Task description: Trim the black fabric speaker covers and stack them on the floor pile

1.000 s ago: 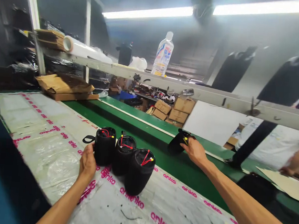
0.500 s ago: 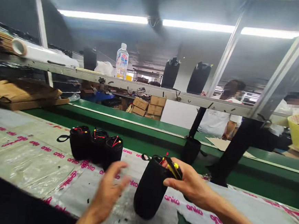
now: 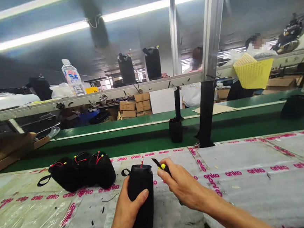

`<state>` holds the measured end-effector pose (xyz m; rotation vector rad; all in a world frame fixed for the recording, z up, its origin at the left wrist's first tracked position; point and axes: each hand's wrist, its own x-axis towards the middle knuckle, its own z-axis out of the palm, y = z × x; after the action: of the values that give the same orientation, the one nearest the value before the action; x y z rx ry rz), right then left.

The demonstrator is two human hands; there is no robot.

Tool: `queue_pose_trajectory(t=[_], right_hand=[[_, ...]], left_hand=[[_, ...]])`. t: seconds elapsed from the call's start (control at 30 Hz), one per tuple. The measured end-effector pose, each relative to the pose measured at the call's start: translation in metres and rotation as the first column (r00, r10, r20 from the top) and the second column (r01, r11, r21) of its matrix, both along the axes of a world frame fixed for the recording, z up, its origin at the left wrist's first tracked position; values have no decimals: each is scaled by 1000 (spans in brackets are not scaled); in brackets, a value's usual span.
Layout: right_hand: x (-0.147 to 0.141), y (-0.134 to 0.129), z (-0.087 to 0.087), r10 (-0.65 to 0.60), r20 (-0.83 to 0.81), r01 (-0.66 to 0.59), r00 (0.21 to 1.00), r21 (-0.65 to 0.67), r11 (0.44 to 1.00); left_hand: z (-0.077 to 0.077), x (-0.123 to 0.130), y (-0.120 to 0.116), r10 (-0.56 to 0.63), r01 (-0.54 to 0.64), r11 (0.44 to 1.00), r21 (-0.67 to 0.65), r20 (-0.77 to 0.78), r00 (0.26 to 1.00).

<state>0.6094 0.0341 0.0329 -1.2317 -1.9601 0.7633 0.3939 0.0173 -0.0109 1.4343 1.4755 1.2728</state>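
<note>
My left hand (image 3: 128, 208) is wrapped around a black fabric-covered speaker housing (image 3: 143, 218) standing on the taped bench cover, with a loop strap at its top. A short red wire lead (image 3: 142, 161) sticks up from the rim. In my right hand (image 3: 175, 179) is a utility knife (image 3: 163, 166), black with a yellow slider. Its dark blade points up and left, just right of the housing's top and apart from it. Three similar housings (image 3: 101, 173) stand close together at left, red wires with yellow connectors showing at their tops.
Behind the bench runs a green conveyor belt (image 3: 151, 128) carrying another black housing (image 3: 176, 130). Above it, a metal shelf holds a water bottle (image 3: 72, 78) and two upright housings (image 3: 153, 63). A yellow basket (image 3: 254, 71) hangs at right. Black posts rise beyond the bench; people are behind.
My left hand has closed around the speaker housing, which now stands more upright. My right hand has drawn the knife away from the rim to the right. The view has turned right and tilted.
</note>
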Motion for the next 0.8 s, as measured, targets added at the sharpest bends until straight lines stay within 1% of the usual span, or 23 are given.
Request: queue_pose_trajectory(t=[0.1, 0.2, 0.3, 0.4, 0.57, 0.7, 0.8], right_hand=[[0, -12, -6, 20, 108, -20, 994, -5, 1000], [-4, -19, -11, 19, 216, -31, 976, 55, 998], [-12, -19, -16, 16, 293, -55, 956, 124, 991], [-19, -16, -20, 5, 362, -71, 932, 171, 983], [-26, -15, -20, -25, 404, -67, 915, 213, 975], [-26, -17, -16, -49, 429, -44, 902, 203, 978], [-26, -17, -18, -47, 432, -44, 901, 199, 979]], left_hand=[[-6, 6, 3, 27, -27, 999, -20, -36, 999], [-11, 11, 7, 103, -103, 995, -5, -74, 992], [-12, 14, 9, 154, -153, 988, 26, -75, 985], [-8, 17, 7, 190, -189, 982, 26, -63, 980], [-4, 23, 2, 219, -220, 976, 2, -61, 974], [-8, 24, 2, 216, -218, 976, -11, -99, 971], [-12, 24, 4, 227, -228, 974, -1, -118, 967]])
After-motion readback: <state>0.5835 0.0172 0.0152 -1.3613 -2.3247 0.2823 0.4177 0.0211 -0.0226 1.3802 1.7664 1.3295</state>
